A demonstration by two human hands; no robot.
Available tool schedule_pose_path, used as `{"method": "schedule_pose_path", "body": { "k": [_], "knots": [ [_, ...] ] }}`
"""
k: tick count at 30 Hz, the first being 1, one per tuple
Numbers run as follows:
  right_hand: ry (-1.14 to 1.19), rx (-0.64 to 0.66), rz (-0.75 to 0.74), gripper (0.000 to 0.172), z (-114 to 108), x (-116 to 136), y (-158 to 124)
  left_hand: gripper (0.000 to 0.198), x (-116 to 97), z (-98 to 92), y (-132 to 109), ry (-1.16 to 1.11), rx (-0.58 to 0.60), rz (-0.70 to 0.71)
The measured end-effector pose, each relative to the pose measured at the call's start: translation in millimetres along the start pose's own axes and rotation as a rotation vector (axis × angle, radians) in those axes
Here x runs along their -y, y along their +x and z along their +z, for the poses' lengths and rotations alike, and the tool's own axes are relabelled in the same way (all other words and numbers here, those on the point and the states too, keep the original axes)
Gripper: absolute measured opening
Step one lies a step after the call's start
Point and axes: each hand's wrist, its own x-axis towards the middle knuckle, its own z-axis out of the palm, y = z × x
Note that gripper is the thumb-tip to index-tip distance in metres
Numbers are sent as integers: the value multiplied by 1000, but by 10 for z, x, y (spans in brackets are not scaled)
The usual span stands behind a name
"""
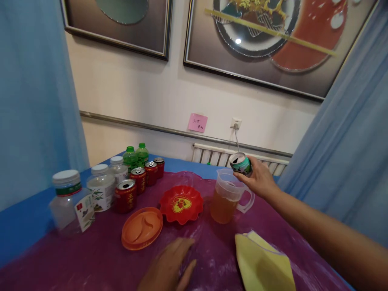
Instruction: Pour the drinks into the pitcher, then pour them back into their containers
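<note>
Above the pitcher point(223, 185), toward its handle side: a green can point(241, 164), tilted, pinched between thumb and fingers of the right hand point(261, 178). Inside the pitcher: amber liquid point(223, 208). In front and left of the pitcher: the left hand point(169, 262), palm down, thumb spread from fingers. Left of the pitcher: a red dish point(182, 205).

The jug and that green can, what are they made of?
The jug looks like cloudy, see-through plastic: the amber drink shows through its wall. The green can seems metal, probably aluminium, with a printed side and a pale, silvery top.
</note>
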Motion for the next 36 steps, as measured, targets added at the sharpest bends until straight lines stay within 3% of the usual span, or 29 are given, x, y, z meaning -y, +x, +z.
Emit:
{"method": "schedule_pose_path", "body": {
  "k": [3,7,10,15,18,20,23,25,28,31,36],
  "knots": [
    [322,-23,152,54,151,317,-337,37,-165,-218,274,-54,-61,-68],
    [622,62,251,55,381,576,-697,33,-338,-390,490,-153,-70,-113],
    [738,150,263,64,480,644,-882,40,-336,-361,490,-208,-80,-178],
    [891,303,149,64,549,984,-1281,74,-305,-207,381,-243,-85,-288],
    [1001,387,92,64,664,1233,-1539,73,-304,-253,318,-224,-29,-301],
    [1004,425,102,73,785,1314,-1686,65,-221,-390,291,-183,19,-319],
    [881,485,111,79,963,1308,-1847,60,116,-735,296,-24,-13,-404],
    [790,537,61,69,1029,1281,-1893,60,436,-996,319,159,-43,-494],
    [683,597,-108,51,1034,1325,-1830,58,853,-1283,335,371,13,-590],
    [572,660,-274,41,1023,1508,-1626,56,1031,-1355,303,481,101,-648],
    [309,713,-503,34,1235,1874,-1242,46,997,-1255,243,540,154,-647]
  ]
}}
